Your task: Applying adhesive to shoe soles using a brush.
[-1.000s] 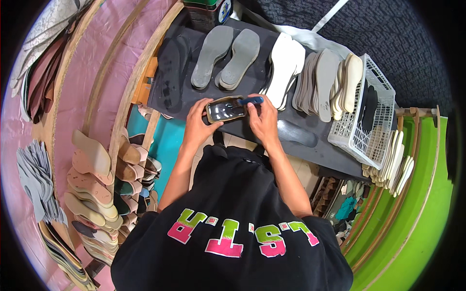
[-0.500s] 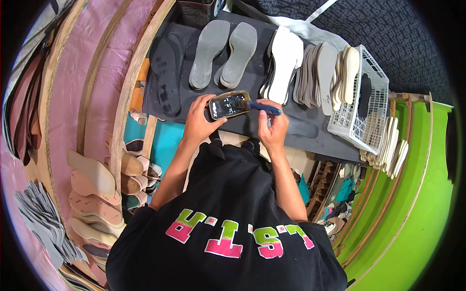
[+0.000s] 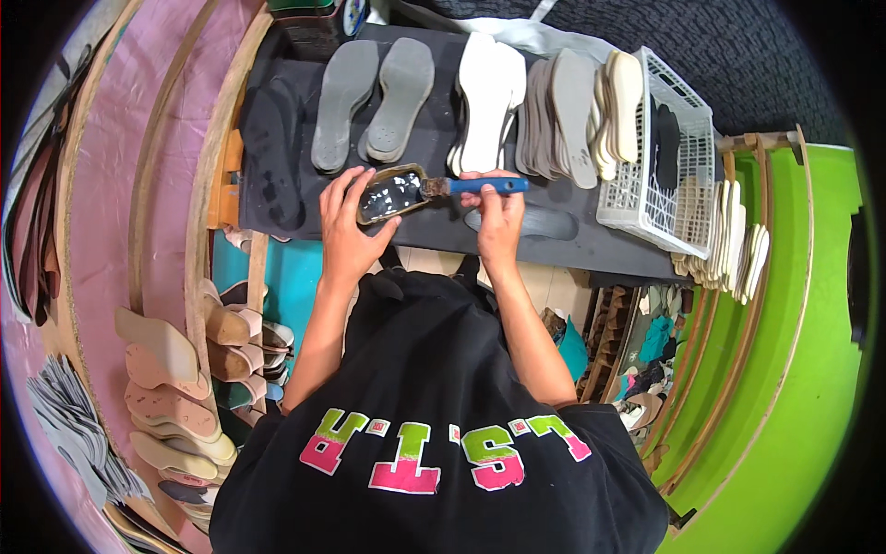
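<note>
My left hand grips a small, glue-crusted tub by its left side; a dark, glossy surface shows inside. In my right hand is a blue-handled brush, held by the handle and pointing left. Its brown-caked head lies at the tub's right rim. Both hands are above the front part of the dark worktable. Just beyond them lie grey insoles and a stack of white insoles. A dark insole shape lies on the table beside my right wrist.
Stacked grey-edged insoles and cream insoles stand at the back right, by a white plastic basket. Racks with beige insoles are on my left. More cream insoles rest along the green surface at right.
The brush has drawn back rightward from inside the tub to its rim, exposing its caked head. The handle is now nearly level. My view has shifted, so the table appears farther left.
</note>
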`<state>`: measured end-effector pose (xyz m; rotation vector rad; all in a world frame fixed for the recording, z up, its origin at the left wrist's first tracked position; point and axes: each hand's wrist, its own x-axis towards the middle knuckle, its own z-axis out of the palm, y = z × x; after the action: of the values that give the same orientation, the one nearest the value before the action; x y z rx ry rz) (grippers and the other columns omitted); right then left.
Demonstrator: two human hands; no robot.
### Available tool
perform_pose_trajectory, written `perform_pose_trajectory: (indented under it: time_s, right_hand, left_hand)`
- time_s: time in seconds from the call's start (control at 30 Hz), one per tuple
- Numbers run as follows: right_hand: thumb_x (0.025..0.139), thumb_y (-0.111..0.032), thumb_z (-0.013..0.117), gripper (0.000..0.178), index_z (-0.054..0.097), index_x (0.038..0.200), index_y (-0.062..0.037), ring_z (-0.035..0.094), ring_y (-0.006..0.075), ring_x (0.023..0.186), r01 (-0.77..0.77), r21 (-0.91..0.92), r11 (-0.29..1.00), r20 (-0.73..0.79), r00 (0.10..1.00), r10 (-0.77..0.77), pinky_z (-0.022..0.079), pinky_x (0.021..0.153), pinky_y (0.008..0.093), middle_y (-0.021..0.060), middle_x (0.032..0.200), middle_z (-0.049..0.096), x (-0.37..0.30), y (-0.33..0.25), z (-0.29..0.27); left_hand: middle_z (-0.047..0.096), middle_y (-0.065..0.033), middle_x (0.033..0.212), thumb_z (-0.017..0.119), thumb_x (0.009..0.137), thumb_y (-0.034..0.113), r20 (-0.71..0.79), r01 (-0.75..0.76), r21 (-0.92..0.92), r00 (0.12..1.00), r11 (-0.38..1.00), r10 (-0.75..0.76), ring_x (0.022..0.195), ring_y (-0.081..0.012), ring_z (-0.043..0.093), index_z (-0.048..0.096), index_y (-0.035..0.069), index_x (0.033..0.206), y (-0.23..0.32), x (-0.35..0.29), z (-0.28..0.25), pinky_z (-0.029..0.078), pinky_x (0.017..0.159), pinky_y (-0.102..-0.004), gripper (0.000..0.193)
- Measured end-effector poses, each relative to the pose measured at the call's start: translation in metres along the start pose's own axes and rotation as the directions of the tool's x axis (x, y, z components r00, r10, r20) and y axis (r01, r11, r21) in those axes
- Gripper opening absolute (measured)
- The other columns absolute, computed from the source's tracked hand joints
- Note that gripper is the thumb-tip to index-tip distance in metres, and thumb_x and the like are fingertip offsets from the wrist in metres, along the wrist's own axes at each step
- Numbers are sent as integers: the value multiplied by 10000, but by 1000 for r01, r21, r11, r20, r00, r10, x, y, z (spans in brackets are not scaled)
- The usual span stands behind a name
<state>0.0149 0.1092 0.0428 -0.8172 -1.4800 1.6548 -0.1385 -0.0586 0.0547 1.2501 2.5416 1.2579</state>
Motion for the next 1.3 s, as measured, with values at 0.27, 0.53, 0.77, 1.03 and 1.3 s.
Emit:
perform_pose_trajectory:
  time_s: [0.27, 0.53, 0.77, 1.03, 1.3]
  right_hand:
    - [1033, 59, 634, 253, 508, 1230, -38, 653, 105, 820, 118, 62, 991, -209, 972, -103, 568, 760, 267, 156, 1127, 743, -1, 2, -106]
    - [971, -9, 723, 214, 611, 1153, 3, 784, 203, 864, 106, -485, 868, -32, 990, -139, 621, 785, 341, 128, 995, 786, -3, -8, -154]
    - [972, -21, 742, 225, 606, 1149, 10, 777, 186, 922, 2, -330, 944, -73, 997, -27, 650, 849, 369, 117, 1035, 790, 4, 3, -190]
    - [979, -25, 740, 222, 602, 1149, 7, 786, 244, 877, 135, -562, 816, -6, 986, -167, 630, 785, 355, 157, 1019, 779, 6, -15, -221]
    - [759, 33, 692, 360, 654, 1098, -81, 639, 373, 901, 436, -781, 446, 358, 899, -253, 570, 815, 478, 118, 1013, 641, -25, -7, -154]
  left_hand:
    - [755, -120, 1150, 824, 846, 0, 272, 15, -402, 957, 916, 104, 911, -198, 732, 763, 16, 1199, 52, -18, 56, 590, 802, -319, 359]
    - [601, -159, 1387, 939, 756, 224, 407, -50, -7, 912, 999, 49, 1249, -375, 553, 603, -10, 1470, 68, -28, 136, 472, 1117, -460, 822]
    - [603, -125, 1266, 979, 706, 245, 367, 18, 106, 929, 994, -56, 1211, -355, 560, 685, 51, 1402, 86, -32, 147, 491, 1078, -453, 780]
    - [637, -104, 1195, 985, 687, 236, 348, 66, 66, 934, 996, -85, 1147, -339, 605, 739, 80, 1320, 84, -53, 147, 494, 1063, -449, 698]
    - [667, -66, 1129, 983, 692, 290, 362, -54, 1, 931, 999, 50, 1105, -304, 646, 757, 109, 1308, 64, -45, 144, 523, 997, -435, 680]
